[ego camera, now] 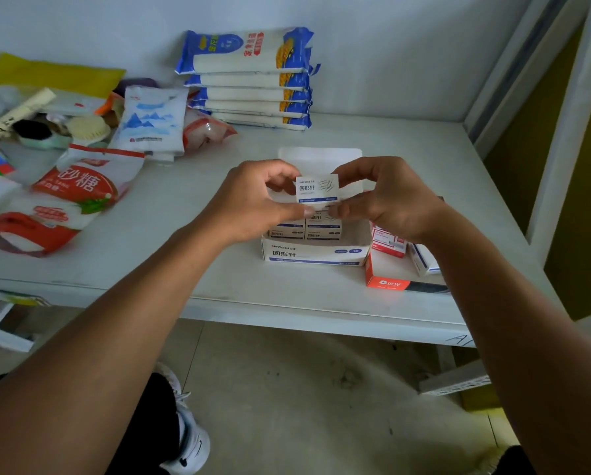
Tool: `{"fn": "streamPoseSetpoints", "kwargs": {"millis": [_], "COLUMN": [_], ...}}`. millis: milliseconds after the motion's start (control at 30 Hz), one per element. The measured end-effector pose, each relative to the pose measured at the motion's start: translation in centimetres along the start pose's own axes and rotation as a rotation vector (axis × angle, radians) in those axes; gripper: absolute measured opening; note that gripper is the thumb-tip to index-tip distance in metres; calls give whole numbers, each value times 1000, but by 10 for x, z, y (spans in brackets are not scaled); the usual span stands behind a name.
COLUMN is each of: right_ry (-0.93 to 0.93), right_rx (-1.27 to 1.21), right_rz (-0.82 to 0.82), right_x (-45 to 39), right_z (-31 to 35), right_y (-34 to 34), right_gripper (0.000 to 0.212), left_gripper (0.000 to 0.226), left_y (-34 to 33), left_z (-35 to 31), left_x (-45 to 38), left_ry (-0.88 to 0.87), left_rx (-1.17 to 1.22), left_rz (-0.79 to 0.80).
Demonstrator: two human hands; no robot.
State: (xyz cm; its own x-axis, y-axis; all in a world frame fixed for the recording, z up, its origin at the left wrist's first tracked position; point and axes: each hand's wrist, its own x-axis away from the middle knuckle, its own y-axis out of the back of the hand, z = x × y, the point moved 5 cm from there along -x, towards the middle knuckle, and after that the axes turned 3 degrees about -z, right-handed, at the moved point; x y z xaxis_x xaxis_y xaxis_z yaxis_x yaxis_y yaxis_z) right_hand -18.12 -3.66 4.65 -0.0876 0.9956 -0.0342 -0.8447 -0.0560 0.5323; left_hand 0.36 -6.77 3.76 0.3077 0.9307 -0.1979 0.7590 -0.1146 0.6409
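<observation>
A small white and blue paper-clip box (317,189) is held up between both hands above an open white carton (316,252) on the shelf. My left hand (252,200) pinches its left side with thumb and fingers. My right hand (386,197) pinches its right side the same way. Inside the carton stand more small boxes (306,229) of the same kind, two showing below the held one. The carton's lid (319,158) is flipped up behind my hands.
A red and white carton (395,272) with small boxes stands right of the open carton. Stacked blue and white bags (252,80) lie at the back wall. A red sugar bag (64,200), a white bag (151,121) and clutter fill the left. The shelf edge (321,320) runs below.
</observation>
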Motion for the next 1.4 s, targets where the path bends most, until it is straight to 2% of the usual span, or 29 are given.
{"fn": "streamPoseSetpoints", "kwargs": {"millis": [167, 300, 433, 633, 767, 967, 1100, 1167, 1233, 1300, 1333, 1367, 1400], "right_ry": [64, 41, 17, 6, -11, 81, 130, 116, 101, 30, -57, -168, -277], "right_rx": [310, 486, 528, 608, 611, 620, 589, 474, 389, 434, 504, 603, 708], "right_rz": [84, 167, 203, 305, 409, 269, 244, 139, -35, -172, -186, -153, -90], "right_x": [-5, -10, -17, -19, -16, -17, -7, 0, 10, 20, 23, 26, 29], "right_z": [12, 12, 12, 16, 10, 7, 10, 11, 10, 1, -10, -23, -37], "right_y": [-14, -32, -44, -45, -46, -57, -52, -31, 1, 37, 52, 63, 69], "right_gripper": [32, 38, 37, 43, 32, 9, 14, 19, 18, 13, 9, 8, 18], "left_gripper": [45, 48, 26, 22, 24, 25, 19, 13, 11, 11, 11, 12, 12], "left_y": [11, 11, 6, 2, 1, -6, -12, -18, -27, -38, -44, -49, -53], "left_z": [8, 8, 8, 14, 13, 8, 4, -4, -16, -29, -34, -40, -44], "left_x": [0, -1, -3, -3, 0, 4, 7, 10, 12, 12, 11, 10, 10], "left_ry": [5, -25, -46, -75, -129, -201, -221, -255, -274, -274, -266, -255, -246], "left_rx": [-170, -150, -198, -260, -295, -351, -428, -468, -440, -382, -356, -336, -320], "left_rz": [115, 7, -20, -61, -128, -168, -159, -157, -134, -88, -65, -48, -37]}}
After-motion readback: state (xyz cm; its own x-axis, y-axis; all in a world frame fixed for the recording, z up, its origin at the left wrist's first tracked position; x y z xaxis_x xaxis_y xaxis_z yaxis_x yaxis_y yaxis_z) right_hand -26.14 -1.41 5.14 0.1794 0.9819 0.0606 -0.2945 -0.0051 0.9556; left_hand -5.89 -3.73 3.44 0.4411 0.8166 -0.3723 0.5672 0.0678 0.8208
